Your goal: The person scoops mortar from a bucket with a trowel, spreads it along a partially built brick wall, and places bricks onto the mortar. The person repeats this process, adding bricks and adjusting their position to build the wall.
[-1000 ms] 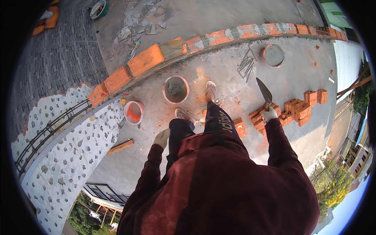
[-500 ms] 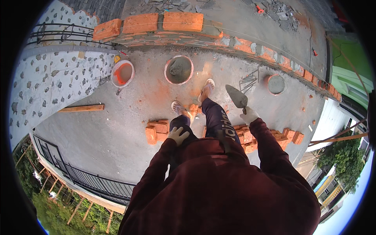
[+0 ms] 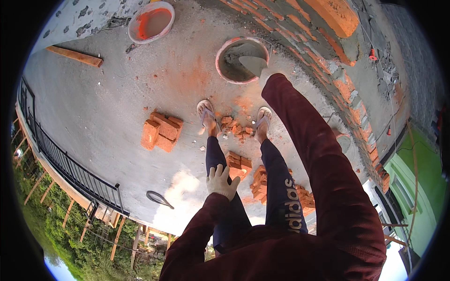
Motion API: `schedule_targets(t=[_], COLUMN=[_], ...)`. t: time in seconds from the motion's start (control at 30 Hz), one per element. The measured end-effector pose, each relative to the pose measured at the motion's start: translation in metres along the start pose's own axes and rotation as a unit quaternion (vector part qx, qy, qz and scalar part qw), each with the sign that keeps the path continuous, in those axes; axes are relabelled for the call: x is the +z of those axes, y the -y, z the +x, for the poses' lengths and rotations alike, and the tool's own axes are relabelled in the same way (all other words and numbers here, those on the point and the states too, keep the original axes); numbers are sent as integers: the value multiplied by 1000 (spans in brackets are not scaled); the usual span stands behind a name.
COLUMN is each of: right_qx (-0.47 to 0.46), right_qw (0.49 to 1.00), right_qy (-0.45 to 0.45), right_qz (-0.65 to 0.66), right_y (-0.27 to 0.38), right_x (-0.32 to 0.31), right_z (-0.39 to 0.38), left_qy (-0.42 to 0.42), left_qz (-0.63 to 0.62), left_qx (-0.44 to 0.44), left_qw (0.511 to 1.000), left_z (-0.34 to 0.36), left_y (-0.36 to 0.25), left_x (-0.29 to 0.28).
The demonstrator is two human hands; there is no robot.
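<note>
My right hand (image 3: 266, 76), in a pale glove, is closed round a trowel (image 3: 253, 65). The trowel's pointed blade reaches over the rim of a round bucket (image 3: 218, 66) holding grey mortar (image 3: 233, 60); whether the blade touches the mortar I cannot tell. The glove and sleeve hide the trowel's handle. My gloved left hand (image 3: 221, 181) lies on my left leg near the knee, its fingers spread and nothing in them.
A brick wall (image 3: 300, 37) runs along the right with a string above it. Brick stacks (image 3: 164, 132) stand left of my feet and between my legs. Broken brick (image 3: 238, 129) lies between my sandals. A pail (image 3: 171, 29), wooden board (image 3: 77, 56) and railing (image 3: 75, 164) are leftward.
My right arm has stretched forward, bringing the trowel from beside my right leg to the mortar bucket. My view has turned and shifted, and my feet stand farther apart. My left hand stays on my leg.
</note>
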State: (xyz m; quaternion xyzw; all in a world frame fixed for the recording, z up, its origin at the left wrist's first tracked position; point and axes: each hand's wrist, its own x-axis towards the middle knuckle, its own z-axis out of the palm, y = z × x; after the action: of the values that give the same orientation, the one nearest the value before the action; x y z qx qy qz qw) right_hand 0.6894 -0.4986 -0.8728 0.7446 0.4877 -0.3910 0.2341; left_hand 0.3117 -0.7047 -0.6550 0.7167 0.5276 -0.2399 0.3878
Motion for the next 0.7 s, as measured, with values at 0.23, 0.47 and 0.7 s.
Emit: schedule_targets(t=[0.23,0.47,0.7], right_qx=[-204,-43,-77], right_qw=[957,869,706], right_qy=[71,129,110], right_qz=[-192,475,696], right_y=[45,14,-33], right_x=[43,81,81], right_z=[68,28,-64], left_qy=[48,53,4], left_qz=[-26,-22,31], left_qx=[-38,-28,4], left_qw=[998,998,1000], left_z=[10,19,19], left_y=[-14,-13,-9], left_x=[18,4,2])
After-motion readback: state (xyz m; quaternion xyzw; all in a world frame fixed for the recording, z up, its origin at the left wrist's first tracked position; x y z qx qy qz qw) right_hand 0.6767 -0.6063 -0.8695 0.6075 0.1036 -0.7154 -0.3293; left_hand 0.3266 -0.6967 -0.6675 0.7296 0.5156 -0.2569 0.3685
